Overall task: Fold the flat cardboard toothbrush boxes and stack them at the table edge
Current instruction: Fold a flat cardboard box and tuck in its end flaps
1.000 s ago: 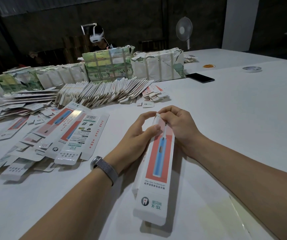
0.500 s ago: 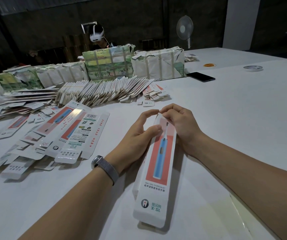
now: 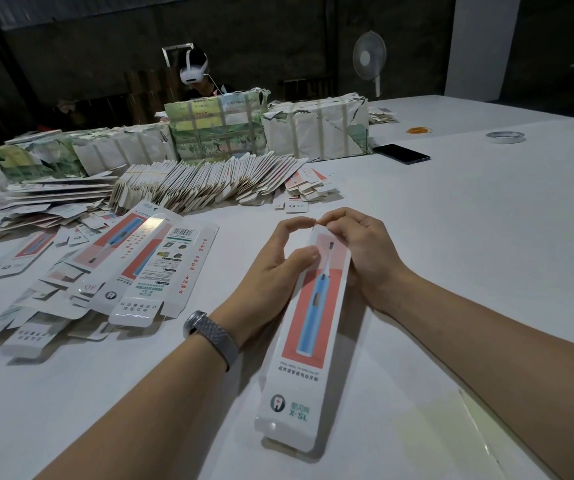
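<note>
I see the folded toothbrush box (image 3: 308, 327) lying on the white table (image 3: 469, 237) between my two forearms, in the middle of the view. Its long axis runs from the near edge away from me, leaning slightly to the right at the far end. The end with the tooth logo and the letters X-SL points toward me; the printed brush head points away. The print reads upside down from where I look.

My left hand (image 3: 275, 271) holds the box at its far end from the left: the thumb presses on the top face near the brush head, and the forefinger curves over to the far tip. My right hand (image 3: 358, 251) grips the same end from the right, fingers curled down over the far edge, so fingertips of both hands nearly meet at the tip. I cannot tell how the end flap stands under the fingers. A grey mesh wristband (image 3: 211, 336) sits on my left wrist.

To the left lie flat unfolded boxes (image 3: 147, 268), fanned and overlapping, their long axes slanting up to the right. Behind them is a long row of flat blanks (image 3: 206, 183), then taped paper bundles (image 3: 315, 128). A black phone (image 3: 401, 154) and a tape roll (image 3: 505, 136) lie well apart on the right
</note>
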{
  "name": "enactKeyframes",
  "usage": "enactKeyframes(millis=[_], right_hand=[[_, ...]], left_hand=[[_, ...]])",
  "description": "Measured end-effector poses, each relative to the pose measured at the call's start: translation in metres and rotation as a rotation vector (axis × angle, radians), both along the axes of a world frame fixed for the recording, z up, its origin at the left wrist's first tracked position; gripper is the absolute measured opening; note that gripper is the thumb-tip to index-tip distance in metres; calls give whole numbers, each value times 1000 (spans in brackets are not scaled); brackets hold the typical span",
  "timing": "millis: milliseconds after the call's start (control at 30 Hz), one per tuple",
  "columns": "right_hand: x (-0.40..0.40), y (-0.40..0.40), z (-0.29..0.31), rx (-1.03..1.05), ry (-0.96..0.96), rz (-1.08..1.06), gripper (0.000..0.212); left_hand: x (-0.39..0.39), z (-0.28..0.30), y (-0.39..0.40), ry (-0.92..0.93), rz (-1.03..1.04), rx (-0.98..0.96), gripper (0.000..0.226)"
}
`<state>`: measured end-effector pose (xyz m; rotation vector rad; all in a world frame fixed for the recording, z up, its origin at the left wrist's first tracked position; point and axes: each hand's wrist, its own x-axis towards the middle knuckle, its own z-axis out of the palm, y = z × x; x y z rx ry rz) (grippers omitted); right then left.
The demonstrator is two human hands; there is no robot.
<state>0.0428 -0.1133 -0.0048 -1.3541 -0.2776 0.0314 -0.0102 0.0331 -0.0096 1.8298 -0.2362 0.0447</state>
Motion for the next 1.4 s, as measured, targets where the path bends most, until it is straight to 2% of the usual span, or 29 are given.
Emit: enactKeyframes(millis=[367, 567, 667, 767, 967, 1133, 1400], right_hand=[[-2, 0, -1, -36, -31, 42, 32], [-2, 0, -2, -44, -49, 75, 36], [0, 0, -3, -31, -20, 49, 28], [1, 1, -4, -4, 12, 57, 10], [0, 2, -6, -69, -6, 104, 31], [1, 0, -7, -98, -48, 112, 11], [3, -3, -6, -33, -5, 134, 17]], left_hand=[[2, 1, 0, -44, 77, -53, 28], [4, 0, 0, -38, 91, -88, 26], [3, -1, -2, -41, 102, -122, 24], [4, -1, -4, -117, 178, -183, 24], [4, -2, -5, -221, 281, -194, 25], [4, -1, -4, -218, 296, -194, 26], [4, -2, -3, -207, 264, -195, 24]])
